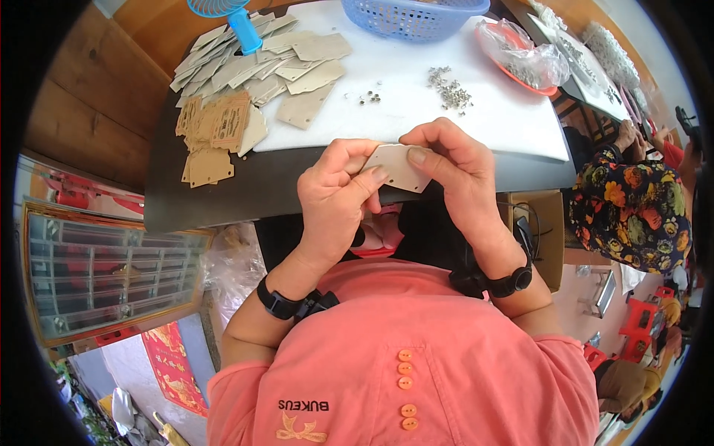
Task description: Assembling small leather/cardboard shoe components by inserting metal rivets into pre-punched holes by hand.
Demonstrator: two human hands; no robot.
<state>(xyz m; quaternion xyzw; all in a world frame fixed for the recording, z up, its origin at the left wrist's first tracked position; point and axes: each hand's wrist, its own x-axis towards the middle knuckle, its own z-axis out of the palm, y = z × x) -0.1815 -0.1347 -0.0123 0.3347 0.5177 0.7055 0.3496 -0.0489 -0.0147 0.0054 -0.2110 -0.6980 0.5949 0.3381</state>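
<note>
Between my two hands, just above the near edge of the table, is a small grey cardboard card point(401, 171) with punched holes. My left hand point(338, 186) pinches its left end between thumb and fingers. The card's right end is gripped by my right hand point(455, 165), the thumb lying on its face. Beyond my hands, small metal pieces point(450, 91) lie scattered on a white foam sheet point(394, 59), with a few more metal pieces point(370, 97) to their left. Whether a metal piece sits in my fingers is hidden.
Grey cards point(309, 70) are heaped at the far left, with brown printed cards point(216, 126) nearer. A blue fan point(245, 30) stands among them. A blue basket point(416, 18) and an orange tray point(547, 90) with a plastic bag sit behind. Another person in a floral top point(632, 201) is at right.
</note>
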